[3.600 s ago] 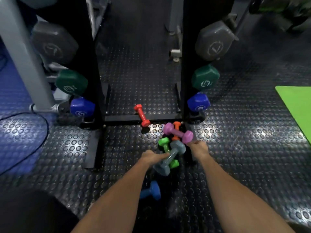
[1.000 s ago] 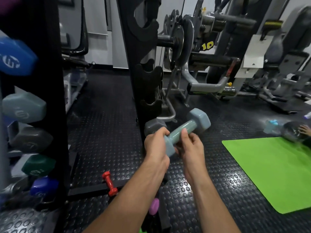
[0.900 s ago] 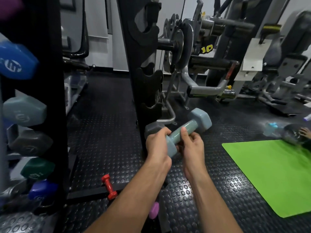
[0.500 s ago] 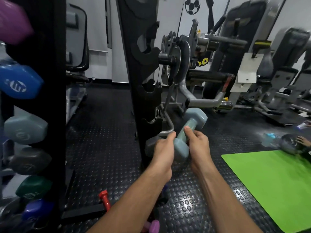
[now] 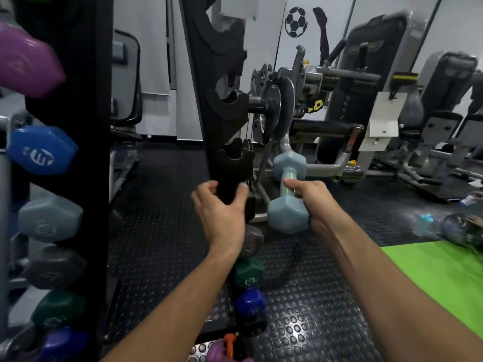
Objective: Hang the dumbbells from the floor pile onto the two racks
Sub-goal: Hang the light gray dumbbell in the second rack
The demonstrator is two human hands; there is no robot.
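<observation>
Fingers of our right hand [image 5: 312, 202] curl round the handle of a grey-blue dumbbell [image 5: 287, 197], which we hold nearly upright, just right of the right rack [image 5: 222, 105]. Our left hand [image 5: 222, 212] is spread wide, fingers relaxed, thumb and fingertips on either side of the rack's post, holding nothing.

We see the right rack carrying a grey dumbbell [image 5: 252, 241], a green one [image 5: 248, 274] and a blue one [image 5: 251, 301] low down; its scalloped cradles above stand free. The left rack [image 5: 78, 126] holds purple [image 5: 26, 61], blue [image 5: 41, 150], grey-blue [image 5: 49, 219], grey [image 5: 55, 267], green [image 5: 57, 308] and violet [image 5: 62, 344] heads, top to bottom.

Between the racks we have a lane of studded black rubber floor [image 5: 156, 231]; to the right it runs open to a green mat [image 5: 439, 278]. At the bottom edge lie a purple [image 5: 217, 352] and an orange dumbbell [image 5: 230, 343]. The heads are hexagonal with a smooth coating.
</observation>
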